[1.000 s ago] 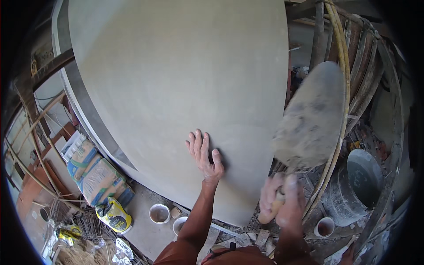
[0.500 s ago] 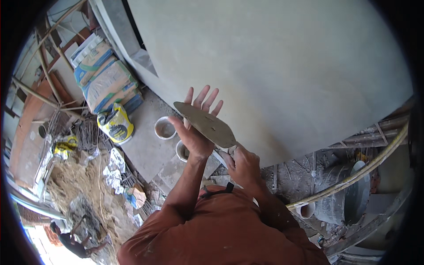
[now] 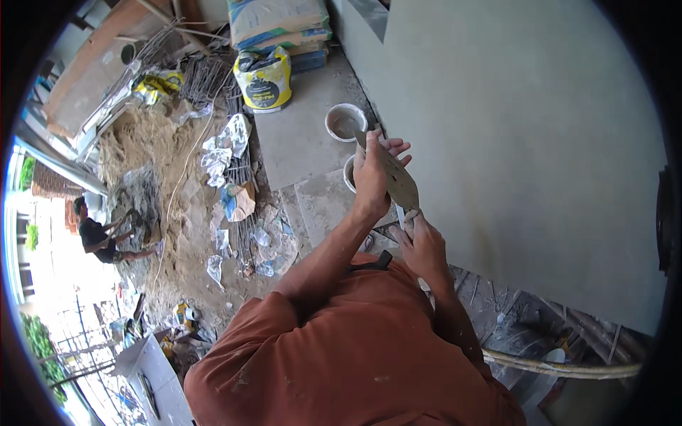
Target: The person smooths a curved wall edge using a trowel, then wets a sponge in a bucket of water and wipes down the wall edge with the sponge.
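Note:
A pointed trowel with a grey, mortar-smeared blade (image 3: 400, 182) is held up in front of my body. My right hand (image 3: 423, 245) is closed around its handle at the blade's lower end. My left hand (image 3: 372, 181) is against the blade near its tip, with the thumb across the front and the fingers stretched out behind, partly hidden by the blade. Just beyond my left hand stands a round bucket (image 3: 346, 122) with a greyish inside. A second bucket (image 3: 349, 174) is mostly covered by my left hand and forearm.
A smooth grey wall (image 3: 526, 142) rises on the right. Stacked sacks (image 3: 280, 25) and a yellow-and-white sack (image 3: 264, 82) stand at the far left of the slab. Sand (image 3: 188, 206) and scraps lie left, where another person (image 3: 99, 231) works. A bamboo pole (image 3: 561, 366) crosses lower right.
My view has turned, so the sacks, buckets and sand appear farther right. My left thumb has come across the blade, which is now tilted more steeply. My right hand keeps the handle.

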The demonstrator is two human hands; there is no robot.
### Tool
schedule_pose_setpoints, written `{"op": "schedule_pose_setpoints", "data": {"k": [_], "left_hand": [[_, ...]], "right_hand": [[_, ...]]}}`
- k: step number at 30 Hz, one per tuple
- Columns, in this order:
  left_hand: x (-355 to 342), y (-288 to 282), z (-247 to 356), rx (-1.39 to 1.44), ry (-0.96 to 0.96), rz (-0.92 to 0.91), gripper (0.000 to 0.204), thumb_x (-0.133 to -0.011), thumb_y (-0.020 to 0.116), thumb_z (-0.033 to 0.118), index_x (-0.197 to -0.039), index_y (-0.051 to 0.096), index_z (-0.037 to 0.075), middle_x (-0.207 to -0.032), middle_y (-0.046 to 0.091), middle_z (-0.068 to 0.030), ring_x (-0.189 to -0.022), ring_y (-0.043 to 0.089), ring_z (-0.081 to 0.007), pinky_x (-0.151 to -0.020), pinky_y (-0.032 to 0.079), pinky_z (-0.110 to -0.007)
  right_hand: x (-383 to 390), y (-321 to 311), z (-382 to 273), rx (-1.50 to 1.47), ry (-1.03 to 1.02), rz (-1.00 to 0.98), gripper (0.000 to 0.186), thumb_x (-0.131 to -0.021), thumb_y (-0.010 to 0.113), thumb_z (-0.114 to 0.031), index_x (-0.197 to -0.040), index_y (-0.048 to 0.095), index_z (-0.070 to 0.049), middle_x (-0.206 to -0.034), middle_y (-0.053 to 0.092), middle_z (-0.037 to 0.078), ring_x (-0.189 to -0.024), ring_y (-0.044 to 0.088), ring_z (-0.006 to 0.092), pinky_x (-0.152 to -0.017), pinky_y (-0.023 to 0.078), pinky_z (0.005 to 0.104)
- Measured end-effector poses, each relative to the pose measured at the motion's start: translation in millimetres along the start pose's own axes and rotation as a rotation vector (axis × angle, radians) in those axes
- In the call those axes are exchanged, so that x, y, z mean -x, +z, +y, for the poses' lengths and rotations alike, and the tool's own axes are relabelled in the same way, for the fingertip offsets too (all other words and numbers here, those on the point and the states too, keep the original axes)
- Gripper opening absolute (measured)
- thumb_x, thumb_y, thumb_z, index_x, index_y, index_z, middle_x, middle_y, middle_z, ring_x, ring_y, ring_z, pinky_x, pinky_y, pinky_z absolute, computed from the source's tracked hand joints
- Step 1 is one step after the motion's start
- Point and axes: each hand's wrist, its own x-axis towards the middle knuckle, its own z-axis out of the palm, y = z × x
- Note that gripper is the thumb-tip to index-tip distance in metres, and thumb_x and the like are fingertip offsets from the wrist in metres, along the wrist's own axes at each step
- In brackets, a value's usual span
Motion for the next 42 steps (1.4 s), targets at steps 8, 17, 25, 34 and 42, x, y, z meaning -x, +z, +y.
{"op": "schedule_pose_setpoints", "data": {"k": [8, 17, 25, 34, 42], "left_hand": [[8, -70, -17, -0.140, 0.104, 0.466, 0.051, -0.105, 0.053, 0.047, -0.125, 0.044, 0.002, -0.106, 0.060, -0.0124, -0.097, 0.065, -0.0212, -0.082, 0.057, -0.038], [18, -67, 7, -0.289, 0.177, 0.539, 0.049, -0.103, 0.058, 0.048, -0.116, 0.053, 0.001, -0.106, 0.060, -0.0081, -0.096, 0.059, -0.0149, -0.085, 0.049, -0.032], [-16, -78, 23, -0.323, 0.044, 0.191, 0.048, -0.102, 0.060, 0.046, -0.119, 0.062, 0.001, -0.102, 0.064, -0.0028, -0.098, 0.058, -0.0112, -0.087, 0.047, -0.029], [-20, -102, 50, -0.514, 0.214, 0.306, 0.053, -0.101, 0.058, 0.050, -0.107, 0.064, -0.002, -0.089, 0.064, -0.0016, -0.081, 0.058, -0.0098, -0.070, 0.048, -0.030], [-2, -111, 57, -0.521, 0.365, 0.531, 0.055, -0.099, 0.061, 0.054, -0.101, 0.064, -0.002, -0.085, 0.059, -0.0010, -0.078, 0.054, -0.0094, -0.067, 0.046, -0.031]], "right_hand": [[12, 16, 30, -0.043, -0.023, -0.282, 0.051, -0.088, 0.074, -0.029, -0.120, 0.053, 0.004, -0.104, 0.065, 0.031, -0.100, 0.062, 0.0530, -0.084, 0.049, 0.0563], [-13, 19, 29, -0.424, 0.041, -0.466, 0.032, -0.097, 0.065, -0.027, -0.109, 0.055, 0.001, -0.075, 0.062, 0.014, -0.065, 0.063, 0.0305, -0.060, 0.051, 0.0400], [-63, -24, 15, -0.826, 0.303, -0.742, 0.033, -0.105, 0.055, -0.036, -0.102, 0.052, -0.002, -0.068, 0.051, 0.003, -0.052, 0.050, 0.0103, -0.046, 0.044, 0.0251], [-71, 14, -10, -0.847, 0.287, -0.813, 0.030, -0.105, 0.055, -0.035, -0.104, 0.052, -0.005, -0.069, 0.051, 0.003, -0.051, 0.050, 0.0106, -0.045, 0.044, 0.0256], [-80, 22, -19, -0.826, 0.252, -0.912, 0.027, -0.104, 0.058, -0.031, -0.103, 0.053, -0.005, -0.068, 0.053, 0.002, -0.050, 0.050, 0.0096, -0.045, 0.044, 0.0253]]}}
